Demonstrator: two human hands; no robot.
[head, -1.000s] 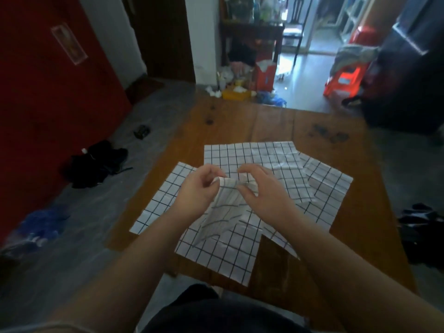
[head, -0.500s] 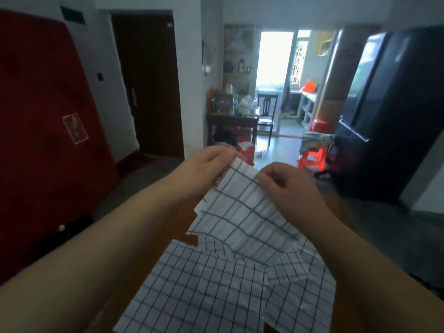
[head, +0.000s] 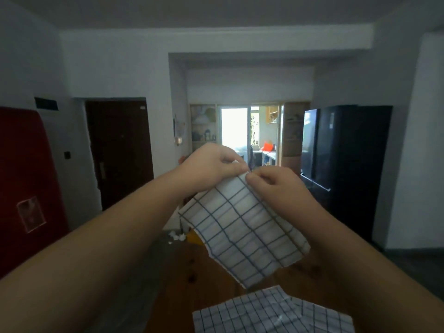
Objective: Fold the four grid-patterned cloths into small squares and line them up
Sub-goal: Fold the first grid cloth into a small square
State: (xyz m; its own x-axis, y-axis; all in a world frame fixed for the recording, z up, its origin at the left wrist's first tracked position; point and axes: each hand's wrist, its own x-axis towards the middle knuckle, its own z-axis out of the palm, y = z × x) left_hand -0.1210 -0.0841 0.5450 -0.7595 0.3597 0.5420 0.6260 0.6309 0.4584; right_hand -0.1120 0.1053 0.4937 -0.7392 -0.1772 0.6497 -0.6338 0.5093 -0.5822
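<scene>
The left hand [head: 211,164] and the right hand [head: 276,186] are holding up one grid-patterned cloth [head: 242,231] in the air, with both arms reaching forward from the near edge of the view. Each hand is pinching the cloth's top corner between thumb and curled fingers, and the two hands are almost touching there. The cloth is hanging down from that corner as a slanted, doubled-looking sheet, its lower edge floating above the wooden surface [head: 204,280] and touching nothing else. Below it, at the near edge, more grid-patterned cloths [head: 269,313] are lying flat on the surface and overlapping one another; how many are lying there cannot be told, because the view is cutting them off. A red panel [head: 26,188] is standing at the far left, with a dark door [head: 120,152] just to its right. A black refrigerator [head: 346,164] is standing at the far right. Between them, a bright doorway [head: 234,131] is glowing in the far wall.
</scene>
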